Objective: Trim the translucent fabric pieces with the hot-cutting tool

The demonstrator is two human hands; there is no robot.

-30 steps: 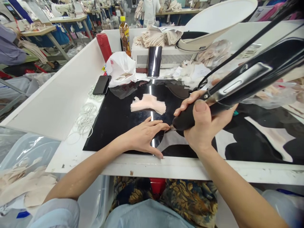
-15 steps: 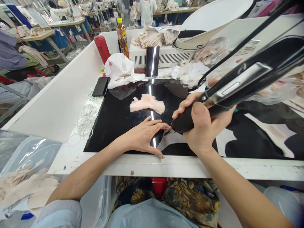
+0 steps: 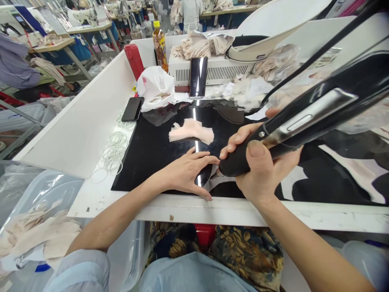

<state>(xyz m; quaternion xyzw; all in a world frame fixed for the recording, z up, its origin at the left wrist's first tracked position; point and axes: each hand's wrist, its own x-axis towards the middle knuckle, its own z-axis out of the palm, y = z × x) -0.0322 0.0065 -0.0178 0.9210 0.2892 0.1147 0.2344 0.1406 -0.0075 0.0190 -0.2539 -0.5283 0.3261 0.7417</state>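
Observation:
My right hand (image 3: 261,172) is wrapped round a long black corded hand tool (image 3: 282,136) with a silver strip; its exact kind is not clear. The tool slants down to the left, its small pointed tip close to a pale, thin fabric piece (image 3: 219,187) near the front of the glossy black mat (image 3: 136,162). My left hand (image 3: 187,172) rests on the mat with fingers spread, the index fingertip beside the tool's tip. My right hand and the tool partly hide that fabric. Farther back lies a small stack of pale pink fabric pieces (image 3: 191,132).
White rings (image 3: 111,156) and a phone (image 3: 133,109) lie along the left side. A white plastic bag (image 3: 156,87), red flask (image 3: 133,61), drink bottle (image 3: 160,46) and vented white box (image 3: 182,73) stand behind. More pale fabric (image 3: 354,170) lies right. A scrap-filled tub (image 3: 60,182) is lower left.
The view has shifted slightly, so the table appears a little farther right. Both hands and the tool keep nearly the same place over the fabric.

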